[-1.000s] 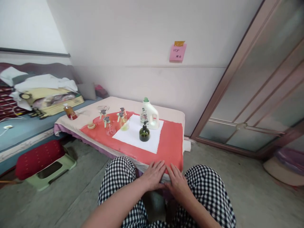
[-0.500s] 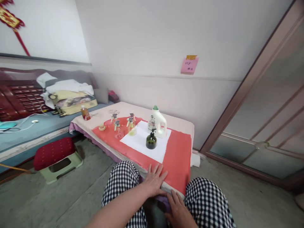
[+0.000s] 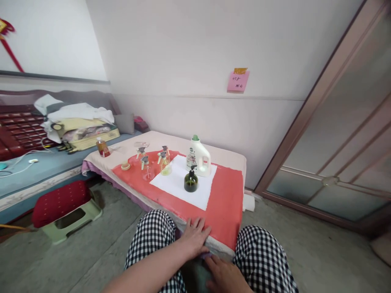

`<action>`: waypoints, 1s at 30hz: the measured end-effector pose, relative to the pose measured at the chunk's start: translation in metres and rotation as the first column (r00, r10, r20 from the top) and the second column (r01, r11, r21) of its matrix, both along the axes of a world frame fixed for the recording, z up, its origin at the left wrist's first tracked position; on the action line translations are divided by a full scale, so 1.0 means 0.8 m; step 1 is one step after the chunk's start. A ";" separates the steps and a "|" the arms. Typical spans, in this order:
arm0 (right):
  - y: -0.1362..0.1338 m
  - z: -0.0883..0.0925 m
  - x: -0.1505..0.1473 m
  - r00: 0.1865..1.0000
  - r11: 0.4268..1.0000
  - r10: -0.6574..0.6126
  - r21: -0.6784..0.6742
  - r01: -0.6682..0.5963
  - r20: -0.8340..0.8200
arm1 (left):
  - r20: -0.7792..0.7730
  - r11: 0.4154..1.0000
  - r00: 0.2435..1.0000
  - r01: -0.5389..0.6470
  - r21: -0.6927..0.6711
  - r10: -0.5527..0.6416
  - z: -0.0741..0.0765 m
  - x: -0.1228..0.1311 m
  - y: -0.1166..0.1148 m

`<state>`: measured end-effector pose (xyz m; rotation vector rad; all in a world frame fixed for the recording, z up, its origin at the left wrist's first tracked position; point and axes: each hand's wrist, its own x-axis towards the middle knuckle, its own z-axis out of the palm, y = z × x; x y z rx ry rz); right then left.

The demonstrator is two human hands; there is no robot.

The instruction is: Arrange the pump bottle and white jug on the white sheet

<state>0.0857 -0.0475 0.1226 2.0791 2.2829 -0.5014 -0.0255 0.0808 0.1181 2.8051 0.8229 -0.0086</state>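
Red cloth (image 3: 227, 207) is what you're on, spread over the low table (image 3: 226, 152) in the middle of the frame, its near edge hanging at lower centre. Your left hand (image 3: 194, 240) lies flat on that edge, fingers spread, palm down, holding nothing, just pressing. Your right hand (image 3: 224, 274) sits lower, at the bottom of the frame under the table's lip. From this angle I can't tell whether its fingers are closed on the hanging hem or merely resting near it.

Now the risk. Everything upright stands on this cloth or on the white sheet (image 3: 183, 187) laid over it. The dark pump bottle (image 3: 191, 182) is near the sheet's middle, the white jug (image 3: 199, 156) is just behind it, and the spray bottles (image 3: 146, 169) are left of centre. Any drag toward you from that flat palm would carry the cloth, and the sheet with it, and those tall narrow bottles look likely to tip first. The jug looks steadier, but if it goes it could knock the pump bottle in front of it. A tug from below with the right hand would do the same, only sharper. Press straight down, not back.
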 end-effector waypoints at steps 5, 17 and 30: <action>0.004 0.015 0.009 1.000 0.999 0.011 -0.049 -0.012 -0.025 | 0.013 1.000 1.000 0.010 -0.003 -0.010 0.020 0.002 0.001; 0.038 0.042 0.030 0.962 0.986 0.022 -0.150 -0.066 -0.274 | 0.049 0.903 0.903 -0.428 0.032 0.426 0.136 0.002 0.132; 0.157 0.098 0.080 0.987 0.990 0.057 0.138 -0.036 -0.152 | 0.038 0.791 0.804 -0.575 -0.209 0.594 0.078 0.056 0.242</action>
